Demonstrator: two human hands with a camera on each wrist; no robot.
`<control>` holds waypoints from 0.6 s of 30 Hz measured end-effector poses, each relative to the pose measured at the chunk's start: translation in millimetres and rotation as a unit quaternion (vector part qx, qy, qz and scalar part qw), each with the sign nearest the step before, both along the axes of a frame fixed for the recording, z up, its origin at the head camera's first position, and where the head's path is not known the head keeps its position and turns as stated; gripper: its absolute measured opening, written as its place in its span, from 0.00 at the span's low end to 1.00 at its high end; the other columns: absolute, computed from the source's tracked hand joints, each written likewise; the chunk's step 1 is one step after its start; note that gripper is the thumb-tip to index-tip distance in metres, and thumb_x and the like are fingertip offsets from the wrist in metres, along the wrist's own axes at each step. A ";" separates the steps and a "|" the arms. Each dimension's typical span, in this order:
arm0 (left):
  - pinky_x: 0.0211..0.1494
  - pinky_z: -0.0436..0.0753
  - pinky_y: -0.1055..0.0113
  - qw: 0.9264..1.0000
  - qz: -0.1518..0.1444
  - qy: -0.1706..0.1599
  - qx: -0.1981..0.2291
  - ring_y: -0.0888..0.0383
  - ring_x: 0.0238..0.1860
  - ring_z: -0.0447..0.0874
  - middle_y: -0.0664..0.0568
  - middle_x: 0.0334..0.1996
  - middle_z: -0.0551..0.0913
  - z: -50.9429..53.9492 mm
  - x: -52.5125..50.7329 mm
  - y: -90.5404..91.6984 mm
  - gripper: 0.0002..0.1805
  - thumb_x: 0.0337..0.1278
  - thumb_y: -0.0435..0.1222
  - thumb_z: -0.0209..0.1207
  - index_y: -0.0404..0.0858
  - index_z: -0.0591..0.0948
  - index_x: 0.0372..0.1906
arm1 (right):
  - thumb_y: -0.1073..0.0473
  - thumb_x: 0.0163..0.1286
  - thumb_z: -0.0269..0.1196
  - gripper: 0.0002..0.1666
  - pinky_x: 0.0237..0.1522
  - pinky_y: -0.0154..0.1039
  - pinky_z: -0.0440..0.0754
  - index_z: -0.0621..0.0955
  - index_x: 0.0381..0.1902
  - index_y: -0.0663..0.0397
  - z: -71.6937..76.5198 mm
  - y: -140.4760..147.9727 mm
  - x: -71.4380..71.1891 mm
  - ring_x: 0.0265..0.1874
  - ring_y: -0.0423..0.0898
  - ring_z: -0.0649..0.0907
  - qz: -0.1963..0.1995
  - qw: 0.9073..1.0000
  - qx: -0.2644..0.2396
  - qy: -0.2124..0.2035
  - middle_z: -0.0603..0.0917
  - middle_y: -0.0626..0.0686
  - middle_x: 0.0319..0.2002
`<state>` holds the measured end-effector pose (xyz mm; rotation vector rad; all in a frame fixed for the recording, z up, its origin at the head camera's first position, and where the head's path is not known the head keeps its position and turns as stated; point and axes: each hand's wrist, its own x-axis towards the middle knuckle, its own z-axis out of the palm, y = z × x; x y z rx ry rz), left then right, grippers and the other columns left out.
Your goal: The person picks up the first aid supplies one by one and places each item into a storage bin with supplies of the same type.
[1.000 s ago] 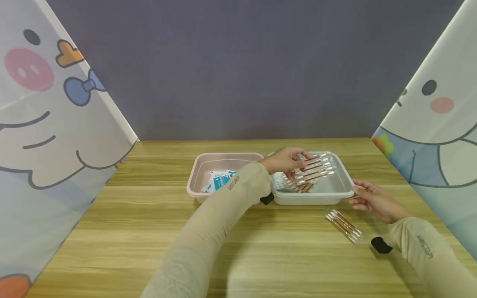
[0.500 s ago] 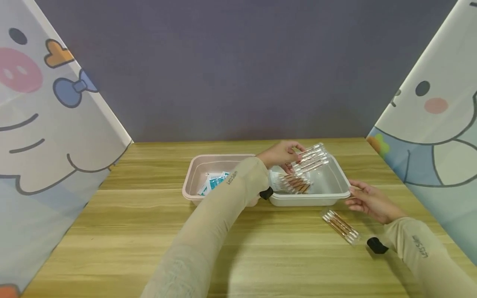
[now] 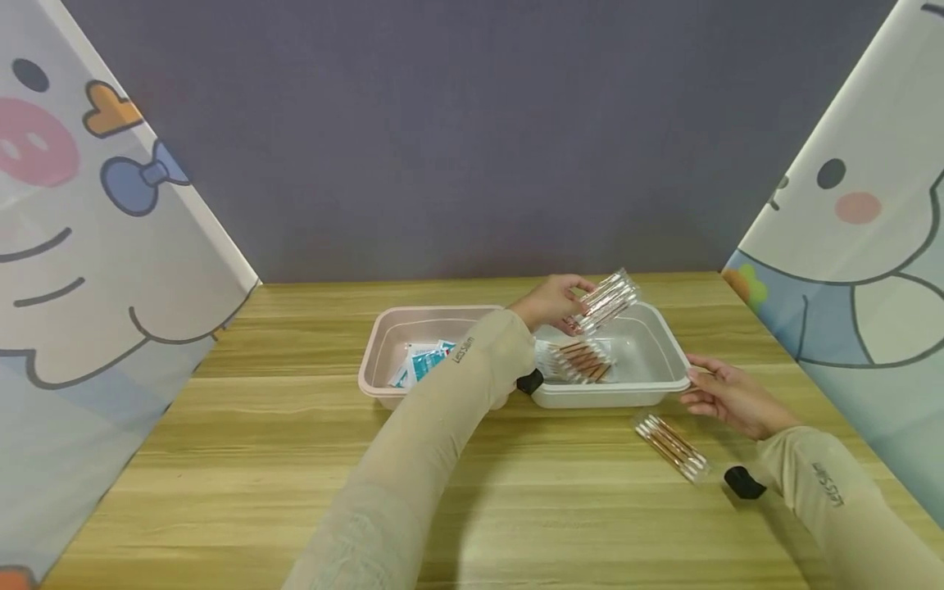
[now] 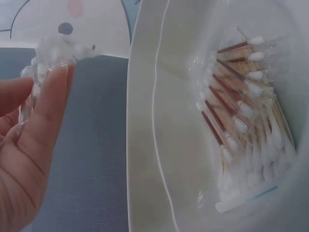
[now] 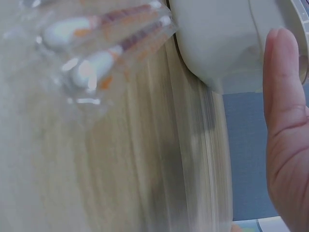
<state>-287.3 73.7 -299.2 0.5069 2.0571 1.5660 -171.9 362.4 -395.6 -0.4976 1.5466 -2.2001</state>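
My left hand (image 3: 551, 303) pinches a clear packet of cotton swabs (image 3: 609, 298) with brown sticks, raised over the back of the white tray (image 3: 652, 348). The left wrist view shows that packet (image 4: 50, 55) edge-on between thumb and fingers. Inside the tray, more cotton swab packets (image 3: 583, 360) lie at the left, with white tips and brown sticks. My right hand (image 3: 737, 400) grips the tray's front right corner, fingers at the rim. Just in front of the tray, another packet of cotton swabs (image 3: 671, 447) lies on the table; its near tips (image 5: 89, 72) show close up in the right wrist view.
A pinkish tray (image 3: 379, 348) stands left of the white one, holding several blue and white sachets (image 3: 428, 360). My left forearm covers its right part. The wooden table (image 3: 243, 459) ends at a dark grey back wall (image 3: 472, 147), with cartoon-printed panels on both sides.
The left hand has lifted its packet up and back from the tray, uncovering the packets inside. The right hand keeps hold of the tray corner. The whole view has shifted slightly.
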 end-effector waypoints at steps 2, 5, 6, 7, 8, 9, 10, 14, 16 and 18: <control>0.35 0.85 0.55 1.000 0.000 0.000 -0.004 0.56 0.19 0.77 0.45 0.31 0.78 -0.7 -1.1 -0.1 0.21 0.64 0.22 0.53 0.34 0.74 0.60 | 0.68 0.78 0.41 0.24 0.41 0.33 0.83 0.76 0.56 0.39 0.3 -0.1 0.0 0.37 0.44 0.85 -0.001 1.000 0.002 0.001 0.82 0.54 0.40; 0.30 0.85 0.60 1.000 0.004 -0.006 -0.006 0.57 0.17 0.76 0.46 0.30 0.80 -3.0 -3.5 0.4 0.20 0.63 0.23 0.55 0.34 0.75 0.60 | 0.68 0.78 0.42 0.23 0.41 0.33 0.83 0.76 0.56 0.39 0.6 -0.8 -1.0 0.37 0.44 0.85 0.000 1.000 0.002 0.000 0.82 0.54 0.40; 0.30 0.85 0.61 1.000 0.005 -0.009 -0.007 0.58 0.17 0.76 0.46 0.29 0.80 -4.0 -4.4 0.7 0.20 0.63 0.23 0.55 0.34 0.76 0.60 | 0.68 0.78 0.42 0.23 0.41 0.32 0.83 0.76 0.56 0.39 0.7 -1.1 -1.3 0.37 0.43 0.85 0.000 1.000 0.004 0.001 0.82 0.54 0.40; 0.27 0.84 0.63 1.000 0.007 -0.015 -0.005 0.58 0.16 0.76 0.46 0.29 0.81 -5.0 -5.1 1.0 0.21 0.62 0.22 0.55 0.33 0.76 0.60 | 0.68 0.78 0.42 0.23 0.41 0.32 0.83 0.76 0.56 0.38 0.7 -1.4 -1.5 0.37 0.43 0.85 0.000 1.000 0.006 0.002 0.82 0.53 0.40; 0.24 0.82 0.67 1.000 0.010 -0.019 -0.004 0.58 0.16 0.75 0.45 0.29 0.81 -6.3 -6.0 1.5 0.21 0.62 0.22 0.55 0.33 0.76 0.60 | 0.68 0.78 0.42 0.23 0.41 0.32 0.83 0.76 0.56 0.38 0.7 -1.6 -1.7 0.37 0.43 0.85 0.000 1.000 0.006 0.001 0.82 0.53 0.40; 0.22 0.81 0.68 1.000 0.012 -0.024 -0.002 0.58 0.15 0.75 0.44 0.30 0.82 -7.4 -6.8 1.7 0.22 0.61 0.22 0.55 0.33 0.76 0.60 | 0.68 0.78 0.43 0.22 0.41 0.32 0.83 0.76 0.56 0.39 0.6 -1.8 -1.8 0.37 0.43 0.85 0.000 1.000 0.007 0.002 0.82 0.53 0.40; 0.21 0.81 0.69 0.999 0.014 -0.030 -0.003 0.58 0.15 0.75 0.43 0.31 0.83 -8.5 -7.5 1.7 0.22 0.62 0.22 0.55 0.33 0.75 0.61 | 0.68 0.78 0.43 0.22 0.40 0.32 0.83 0.76 0.56 0.39 0.6 -1.8 -1.7 0.37 0.43 0.85 0.000 1.000 0.008 0.002 0.82 0.53 0.40; 0.17 0.77 0.71 0.999 0.021 -0.042 -0.010 0.58 0.13 0.75 0.40 0.38 0.84 -11.5 -9.8 1.6 0.22 0.63 0.23 0.54 0.33 0.74 0.63 | 0.67 0.78 0.43 0.22 0.40 0.32 0.83 0.76 0.56 0.39 0.3 -1.4 -1.3 0.37 0.43 0.85 0.002 1.000 0.005 0.002 0.83 0.53 0.40; 0.15 0.75 0.72 0.999 0.025 -0.043 -0.021 0.59 0.13 0.75 0.41 0.41 0.84 -11.8 -10.0 0.9 0.22 0.64 0.25 0.54 0.34 0.74 0.63 | 0.67 0.78 0.43 0.22 0.40 0.32 0.83 0.76 0.56 0.39 0.1 -1.0 -1.4 0.37 0.43 0.85 0.003 1.000 0.003 0.002 0.83 0.54 0.40; 0.14 0.74 0.72 0.998 0.026 -0.040 -0.033 0.59 0.12 0.76 0.43 0.42 0.84 -11.7 -9.6 0.1 0.21 0.65 0.26 0.54 0.35 0.74 0.62 | 0.68 0.78 0.42 0.22 0.41 0.32 0.83 0.76 0.57 0.39 -0.4 -0.5 -1.7 0.38 0.43 0.85 0.004 1.000 0.002 0.003 0.83 0.54 0.40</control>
